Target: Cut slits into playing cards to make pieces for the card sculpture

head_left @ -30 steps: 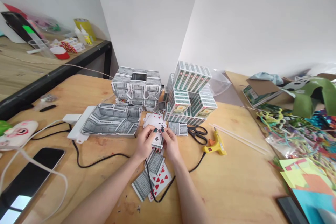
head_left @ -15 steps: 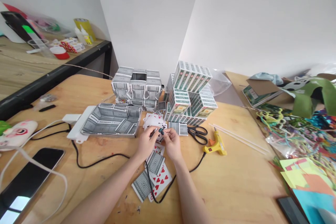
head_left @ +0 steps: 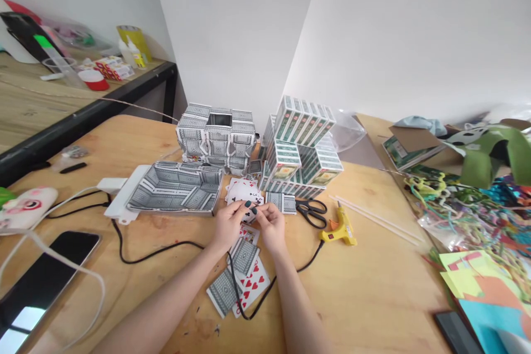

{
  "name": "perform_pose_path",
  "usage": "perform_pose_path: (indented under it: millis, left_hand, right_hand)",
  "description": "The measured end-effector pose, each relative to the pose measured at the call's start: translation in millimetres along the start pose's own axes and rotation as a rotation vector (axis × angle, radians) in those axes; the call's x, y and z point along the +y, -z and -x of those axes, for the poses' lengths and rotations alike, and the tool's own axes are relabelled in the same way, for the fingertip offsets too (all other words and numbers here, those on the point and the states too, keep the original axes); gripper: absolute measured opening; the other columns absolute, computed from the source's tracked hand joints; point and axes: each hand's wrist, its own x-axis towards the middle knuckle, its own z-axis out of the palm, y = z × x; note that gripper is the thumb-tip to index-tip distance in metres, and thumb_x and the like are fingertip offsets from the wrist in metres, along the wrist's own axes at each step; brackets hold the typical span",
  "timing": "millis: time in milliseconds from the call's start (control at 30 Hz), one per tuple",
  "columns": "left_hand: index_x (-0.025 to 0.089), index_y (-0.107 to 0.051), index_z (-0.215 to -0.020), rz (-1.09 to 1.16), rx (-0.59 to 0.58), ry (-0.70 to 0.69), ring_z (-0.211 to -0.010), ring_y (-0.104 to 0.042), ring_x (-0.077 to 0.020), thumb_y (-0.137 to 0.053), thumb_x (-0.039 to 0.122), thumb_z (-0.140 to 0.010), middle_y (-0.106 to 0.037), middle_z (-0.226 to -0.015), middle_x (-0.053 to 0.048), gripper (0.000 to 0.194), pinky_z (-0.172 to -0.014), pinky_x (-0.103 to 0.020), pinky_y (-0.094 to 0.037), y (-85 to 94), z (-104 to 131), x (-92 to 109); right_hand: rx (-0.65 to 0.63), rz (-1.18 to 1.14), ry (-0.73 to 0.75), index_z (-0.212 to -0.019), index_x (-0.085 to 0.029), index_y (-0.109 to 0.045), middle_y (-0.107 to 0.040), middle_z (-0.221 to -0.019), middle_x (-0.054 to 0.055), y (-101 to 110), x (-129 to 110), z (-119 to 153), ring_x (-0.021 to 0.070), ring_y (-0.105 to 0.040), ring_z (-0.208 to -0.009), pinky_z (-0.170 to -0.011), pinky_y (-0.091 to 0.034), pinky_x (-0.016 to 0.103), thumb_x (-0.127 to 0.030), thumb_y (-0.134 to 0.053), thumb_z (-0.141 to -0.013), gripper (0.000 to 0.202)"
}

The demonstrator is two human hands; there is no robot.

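Both hands are closed in a pinch over a playing card [head_left: 248,215] with black club marks. My left hand [head_left: 227,227] grips its left side and my right hand [head_left: 272,227] its right side; the fingers hide much of it. Just beyond them lies a loose pile of face-up playing cards [head_left: 241,189]. Nearer to me, patterned card backs [head_left: 243,258] overlap a ten of hearts [head_left: 254,287]. Left of the hands sits an open tray [head_left: 174,204] built from playing cards. Behind it stands a larger card structure [head_left: 218,141] with a square opening on top.
Stacked card boxes [head_left: 305,121] stand behind the hands. Black scissors [head_left: 312,212], a yellow glue gun [head_left: 341,228] and clear glue sticks [head_left: 375,218] lie to the right. A black cable [head_left: 166,249] loops across the table [head_left: 365,298]. A tablet-like device [head_left: 45,282] lies at left.
My fingers have shifted on the card, and more of its face with the clubs shows. Both hands stay in nearly the same place; the camera has moved slightly.
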Motion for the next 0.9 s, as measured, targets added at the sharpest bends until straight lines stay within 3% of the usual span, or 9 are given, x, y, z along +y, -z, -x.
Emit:
perform_pose_path:
  millis: [133, 467, 700, 900]
  left_hand:
    - [0.017, -0.065, -0.094, -0.119, -0.009, -0.106, -0.086, -0.062, -0.0168, -0.043, 0.033, -0.083, -0.069, -0.093, -0.006, 0.029, -0.078, -0.026, -0.048, -0.7, 5.1, -1.5]
    - [0.018, -0.065, -0.087, -0.434, 0.147, -0.311, -0.070, -0.064, -0.0150, -0.045, 0.031, -0.083, -0.071, -0.081, -0.005, 0.024, -0.066, -0.023, -0.049, 3.2, 6.1, -5.7]
    - [0.016, -0.065, -0.085, -0.406, 0.155, -0.200, -0.062, -0.062, -0.0138, -0.045, 0.033, -0.083, -0.070, -0.075, -0.004, 0.026, -0.058, -0.021, -0.046, 4.4, 5.1, -10.6]
    - [0.015, -0.063, -0.084, -0.311, 0.142, -0.157, -0.064, -0.062, -0.0135, -0.044, 0.032, -0.083, -0.068, -0.075, -0.003, 0.026, -0.059, -0.021, -0.046, 4.5, 2.1, -8.6]
  right_hand:
    - [-0.007, 0.039, -0.014, -0.075, -0.018, -0.058, -0.056, -0.065, -0.001, -2.2, -6.9, 4.6, 0.0104, -0.049, -0.055, -0.054, -0.043, 0.022, -0.037, -0.060, -0.072, 0.019]
    - [-0.045, -0.052, -0.110, -0.074, -0.017, -0.058, -0.050, -0.055, -0.003, -11.2, -0.4, 5.7, 0.0083, -0.042, -0.048, -0.045, -0.037, 0.020, -0.035, -0.057, -0.072, 0.019]
    - [-0.112, -0.016, -0.141, -0.078, -0.017, -0.065, -0.055, -0.057, -0.003, -4.8, -5.0, 3.5, 0.0091, -0.048, -0.052, -0.050, -0.042, 0.020, -0.023, -0.051, -0.069, 0.017]
    - [-0.213, -0.094, -0.170, -0.085, -0.018, -0.066, -0.062, -0.067, -0.001, -1.9, -8.9, 1.9, 0.0106, -0.054, -0.056, -0.054, -0.046, 0.023, -0.027, -0.053, -0.072, 0.020]
